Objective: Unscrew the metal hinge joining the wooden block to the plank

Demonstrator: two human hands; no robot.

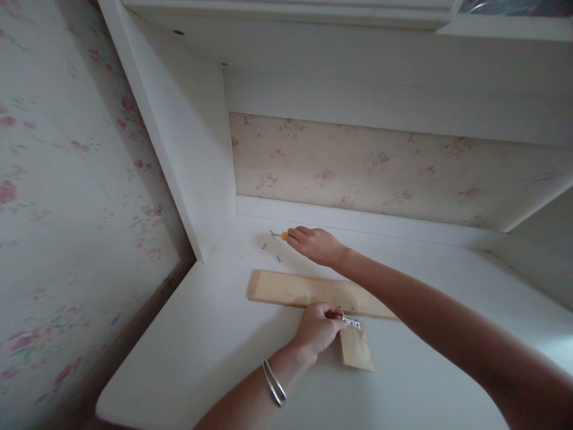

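Desk surface [215,334], white, set in an alcove with flowered wallpaper [380,167] behind and to the side. My left hand [319,329] is curled at the near edge of the long wooden plank [308,292], fingers folded in and pinching down on a small metal hinge [351,322]. Hinge sits at the join where the long plank meets a short wooden piece [356,349]; the short piece points back toward me, just right of my left hand, the two pieces forming a T. Two thin bangles [274,383] on my left wrist.

My right hand [313,245] is stretched forward beyond the long plank, toward the far corner of the desk. Fingers bent together and closed around a screwdriver [278,235]; only the yellow end of the handle and the thin metal shaft show past my fingertips, pointing left. Tip lies low over the desk; cannot tell whether it touches.

Loose screws [278,258], a few small grey ones, scattered on the desk just left of and below my right hand, between it and the far end of the plank. Exact count unclear, too small.

White side panel [192,137] rises left of both hands; shelf underside [358,54] overhead
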